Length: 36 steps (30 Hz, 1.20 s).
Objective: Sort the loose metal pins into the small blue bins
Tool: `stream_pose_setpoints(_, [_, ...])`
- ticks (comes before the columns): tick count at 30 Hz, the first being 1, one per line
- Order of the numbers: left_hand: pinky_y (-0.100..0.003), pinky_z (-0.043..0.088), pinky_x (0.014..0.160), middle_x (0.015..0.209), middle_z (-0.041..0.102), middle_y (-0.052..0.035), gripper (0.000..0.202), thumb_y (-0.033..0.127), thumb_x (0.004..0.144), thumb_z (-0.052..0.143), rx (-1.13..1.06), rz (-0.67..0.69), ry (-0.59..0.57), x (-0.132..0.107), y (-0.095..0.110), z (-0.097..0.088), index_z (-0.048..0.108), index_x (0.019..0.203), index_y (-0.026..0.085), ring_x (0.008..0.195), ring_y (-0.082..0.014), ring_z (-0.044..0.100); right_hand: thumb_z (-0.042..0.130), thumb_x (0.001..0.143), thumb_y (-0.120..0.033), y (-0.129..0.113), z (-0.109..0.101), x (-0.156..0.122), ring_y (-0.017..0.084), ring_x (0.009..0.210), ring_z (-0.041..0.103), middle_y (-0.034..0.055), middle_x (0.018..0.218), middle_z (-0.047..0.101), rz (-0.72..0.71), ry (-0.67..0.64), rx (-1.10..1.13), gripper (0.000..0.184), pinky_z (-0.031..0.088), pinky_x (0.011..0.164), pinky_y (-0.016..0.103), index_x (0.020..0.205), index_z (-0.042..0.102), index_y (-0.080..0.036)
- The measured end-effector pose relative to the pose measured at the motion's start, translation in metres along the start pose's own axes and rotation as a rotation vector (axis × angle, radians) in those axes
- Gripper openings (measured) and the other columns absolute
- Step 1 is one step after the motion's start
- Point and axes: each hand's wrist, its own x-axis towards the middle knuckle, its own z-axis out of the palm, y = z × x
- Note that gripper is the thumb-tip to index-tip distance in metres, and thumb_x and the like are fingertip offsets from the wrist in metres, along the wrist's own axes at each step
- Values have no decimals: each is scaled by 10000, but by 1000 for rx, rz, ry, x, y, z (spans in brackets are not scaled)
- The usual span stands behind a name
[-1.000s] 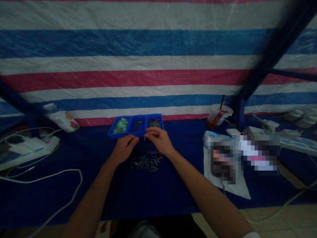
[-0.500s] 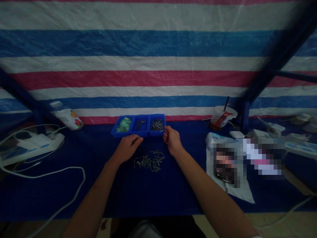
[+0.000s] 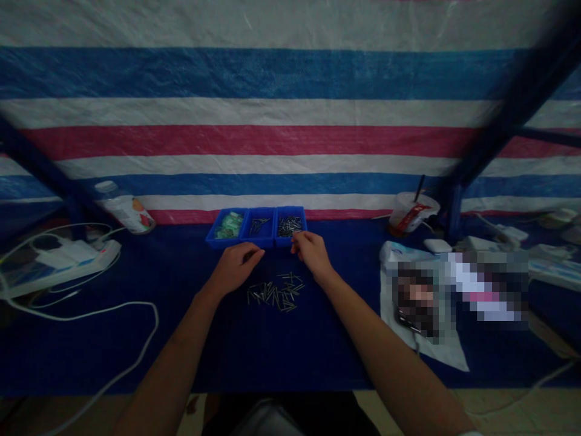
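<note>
My left hand [image 3: 236,265] rests on the dark blue table cloth with its fingers curled, pinching a thin dark piece I cannot make out. My right hand [image 3: 312,251] is closed in a pinch just in front of the right-hand blue bin [image 3: 290,226], which holds small metal pins. Between my hands lies a loose pile of several metal pins [image 3: 275,292]. The middle blue bin [image 3: 258,226] holds a few pins, and the left blue bin [image 3: 229,225] holds green parts.
A bottle [image 3: 124,209] lies at the back left. A white power strip [image 3: 59,259] with white cables [image 3: 113,315] is at the left. A drink cup with a straw [image 3: 411,213] stands back right by a blue post [image 3: 454,206]. White paper [image 3: 431,351] lies right.
My right hand went from beside the left hand out to the right bin, then drew slightly back toward the pile. My left hand has stayed put.
</note>
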Motion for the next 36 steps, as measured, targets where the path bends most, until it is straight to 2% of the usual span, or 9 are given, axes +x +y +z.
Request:
stream_pose_setpoints(2, [-281,415,642,771,686,-22,295,399,916,521,-11,-7,-20,0,0,-2,680,813,172,679,-159,589,542,847,-359,-2,-1,-6,141,600,554,14,637,643,-202,-122,-322,273,375,595,265,655,632,-188])
stream_pose_setpoints(4, [-280,427,646,783,696,-23,235,367,883,565,-35,-28,-79,-1,0,-5,687,822,176,694,-166,604,606,829,-337,-4,-3,-13,181,743,590,42,782,680,-366,-261,-603,185,390,680,299,736,684,-197])
stream_pose_setpoints(6, [-276,433,629,758,691,-17,199,351,857,591,-53,-55,-162,-3,-2,-7,692,822,183,676,-166,606,651,805,-333,-6,-5,-19,227,866,587,66,898,681,-433,-365,-796,136,391,750,341,813,710,-211])
stream_pose_setpoints(9, [-269,433,591,717,678,-10,178,341,842,600,-48,-79,-267,-5,-4,-6,698,822,194,626,-160,596,674,795,-335,-7,-7,-25,269,959,561,74,958,668,-441,-463,-945,140,366,821,397,869,717,-224])
stream_pose_setpoints(14, [-270,437,606,758,693,-21,170,327,830,596,3,-66,-349,-5,-5,-3,705,839,196,650,-164,613,589,884,-205,-6,-4,-28,262,972,555,93,982,679,-461,-492,-1016,119,315,827,397,857,704,-195])
stream_pose_setpoints(20, [-269,427,621,781,697,-37,217,339,837,566,50,-90,-392,-4,0,-3,704,847,173,679,-169,611,504,935,-186,-4,4,-33,257,987,558,113,1062,675,-509,-465,-1109,160,297,820,388,929,662,-159])
stream_pose_setpoints(25, [-274,421,624,780,696,-39,247,378,852,556,56,-70,-350,-4,0,0,699,836,177,680,-175,606,454,938,-139,0,7,-35,249,982,546,124,1087,658,-553,-461,-1125,177,289,812,376,978,625,-148])
stream_pose_setpoints(30, [-281,424,633,795,699,-31,259,388,867,543,26,-65,-292,-3,1,0,701,856,184,688,-174,610,450,925,-85,-1,6,-33,223,943,535,84,1030,665,-562,-440,-1038,192,270,777,356,1015,604,-157])
stream_pose_setpoints(36, [-295,436,684,871,714,-24,266,365,913,500,-10,-39,-252,-2,2,1,702,920,193,758,-178,636,449,961,-110,-4,6,-29,211,972,521,64,1071,629,-625,-378,-925,250,272,764,334,1134,606,-197])
